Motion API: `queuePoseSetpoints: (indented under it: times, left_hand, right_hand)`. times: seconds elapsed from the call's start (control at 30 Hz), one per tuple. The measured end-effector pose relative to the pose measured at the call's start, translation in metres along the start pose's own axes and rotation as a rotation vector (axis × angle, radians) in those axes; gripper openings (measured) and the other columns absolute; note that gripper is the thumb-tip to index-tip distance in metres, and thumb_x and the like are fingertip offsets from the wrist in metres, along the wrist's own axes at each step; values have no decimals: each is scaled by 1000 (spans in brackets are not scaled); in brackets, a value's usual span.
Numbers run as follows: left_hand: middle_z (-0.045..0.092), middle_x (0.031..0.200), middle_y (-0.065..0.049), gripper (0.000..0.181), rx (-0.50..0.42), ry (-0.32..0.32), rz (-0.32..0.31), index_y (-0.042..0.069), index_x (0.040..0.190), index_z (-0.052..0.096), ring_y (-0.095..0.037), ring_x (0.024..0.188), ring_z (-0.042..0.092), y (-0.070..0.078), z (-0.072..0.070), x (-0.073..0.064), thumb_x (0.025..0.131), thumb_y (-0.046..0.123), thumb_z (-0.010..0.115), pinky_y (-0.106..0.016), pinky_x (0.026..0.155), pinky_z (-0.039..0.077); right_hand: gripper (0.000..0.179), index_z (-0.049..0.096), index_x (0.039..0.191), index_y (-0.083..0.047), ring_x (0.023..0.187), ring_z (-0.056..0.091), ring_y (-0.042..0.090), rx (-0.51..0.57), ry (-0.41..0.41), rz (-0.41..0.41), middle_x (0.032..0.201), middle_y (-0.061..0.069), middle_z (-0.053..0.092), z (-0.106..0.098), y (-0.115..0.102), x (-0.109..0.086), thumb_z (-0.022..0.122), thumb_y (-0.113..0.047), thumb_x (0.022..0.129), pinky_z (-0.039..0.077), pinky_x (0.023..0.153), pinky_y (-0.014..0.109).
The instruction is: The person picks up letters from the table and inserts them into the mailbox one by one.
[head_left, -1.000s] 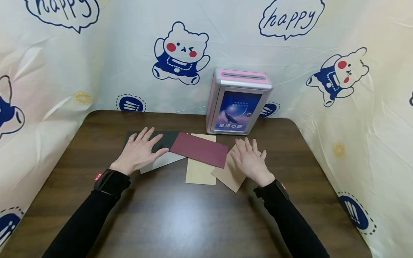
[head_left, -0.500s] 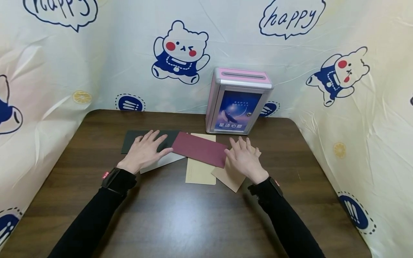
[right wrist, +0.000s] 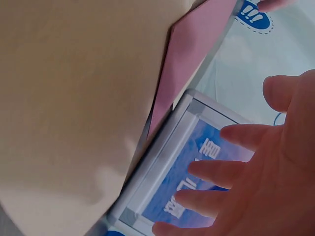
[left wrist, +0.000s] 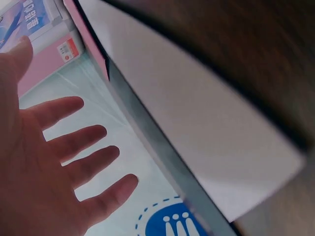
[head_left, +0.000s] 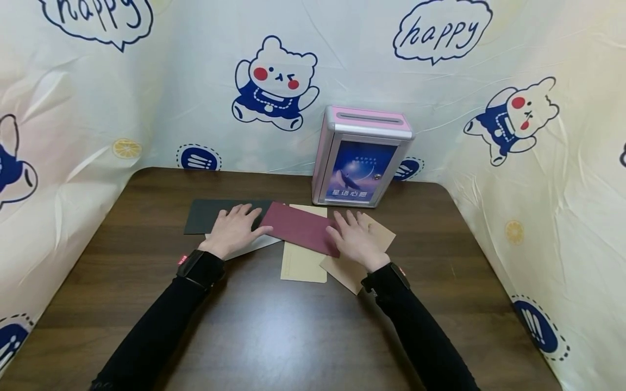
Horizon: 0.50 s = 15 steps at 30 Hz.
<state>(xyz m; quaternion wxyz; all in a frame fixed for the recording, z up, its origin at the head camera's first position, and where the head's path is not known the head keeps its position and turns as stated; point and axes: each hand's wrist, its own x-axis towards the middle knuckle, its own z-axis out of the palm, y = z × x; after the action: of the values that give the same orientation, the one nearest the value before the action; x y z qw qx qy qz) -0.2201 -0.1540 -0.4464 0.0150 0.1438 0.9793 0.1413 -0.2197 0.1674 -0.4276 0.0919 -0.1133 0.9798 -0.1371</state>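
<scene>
My left hand (head_left: 235,231), fingers spread, is over a dark green envelope (head_left: 200,217) and a white envelope (head_left: 251,247). In the left wrist view its fingers show apart from the white paper, holding nothing. A maroon envelope (head_left: 298,228) lies between the hands, across the top of a cream envelope (head_left: 305,266). My right hand (head_left: 357,241) is above a tan envelope (head_left: 342,274), its thumb and fingertips overlapping the maroon one's right end in the head view. The right wrist view shows those fingers extended with nothing in them.
Behind the envelopes, a pink and silver box (head_left: 364,157) with a top slot and a small front lock stands at the back of the brown wooden table (head_left: 274,336). A printed curtain (head_left: 195,81) surrounds the table's back and sides.
Both hands have moved inward: the left one to the right, the right one to the left, toward the maroon envelope. The envelopes and the box stay in place.
</scene>
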Motion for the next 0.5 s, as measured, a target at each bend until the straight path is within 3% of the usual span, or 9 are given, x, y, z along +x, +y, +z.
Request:
queuePoseSetpoints:
  times: [0.3, 0.5]
  left_hand:
    - [55, 146, -29, 75, 37, 17, -45, 2, 146, 57, -47, 138, 43, 8, 13, 9, 100, 60, 49, -69, 106, 37]
    - [68, 121, -29, 76, 69, 43, -92, -4, 132, 66, -44, 113, 61, 21, 16, 18, 98, 62, 50, -63, 93, 51]
  right_hand:
    - [74, 35, 163, -17, 155, 18, 48, -3, -29, -8, 170, 23, 30, 9, -12, 15, 46, -56, 102, 18, 122, 75]
    - [81, 37, 162, -15, 154, 24, 47, -22, -44, 0, 169, 21, 33, 12, -19, 20, 53, -61, 97, 22, 121, 74]
